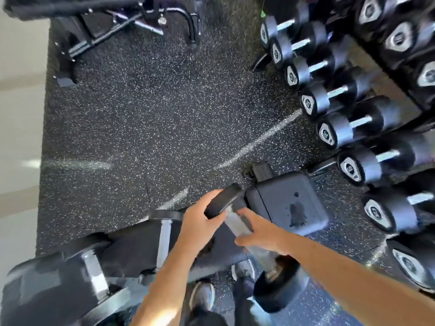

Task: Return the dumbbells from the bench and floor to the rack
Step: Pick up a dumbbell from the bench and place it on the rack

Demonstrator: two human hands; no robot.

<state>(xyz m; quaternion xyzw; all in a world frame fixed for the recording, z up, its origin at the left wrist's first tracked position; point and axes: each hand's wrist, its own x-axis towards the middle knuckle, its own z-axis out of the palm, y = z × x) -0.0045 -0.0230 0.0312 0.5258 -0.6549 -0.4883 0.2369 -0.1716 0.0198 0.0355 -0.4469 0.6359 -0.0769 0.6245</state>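
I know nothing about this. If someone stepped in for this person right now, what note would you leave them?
Left hand: holds the upper head of the held dumbbell.
Right hand: grips its handle.
Where: the held dumbbell is tilted beside the bench, not yet on the rack at right.
A second dumbbell and a third dumbbell lie further left.
Left to do: rack this one, then probably the other two.

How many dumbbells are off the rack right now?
3. The held dumbbell, gripped by left hand and right hand, by the bench; a second dumbbell left of it; a large dumbbell at lower left. Others may be hidden.
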